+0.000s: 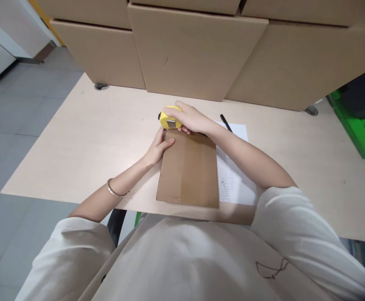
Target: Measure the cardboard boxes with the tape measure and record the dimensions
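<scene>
A small brown cardboard box (197, 171) with a band of tape along its top lies near the table's front edge. At its far left corner, my left hand (157, 148) grips the box, with the thumb on the top face and the fingers down the side. My right hand (191, 117) is closed around a yellow tape measure (170, 118) at the box's far edge. Whether any blade is pulled out is hidden behind the box and hand.
Large cardboard boxes (195, 50) stand stacked along the table's (75, 138) back edge. A printed paper sheet (232, 184) lies right of the small box, partly under my right forearm, with a black pen (225, 122) at its top. Cable holes (101, 87) sit in the tabletop.
</scene>
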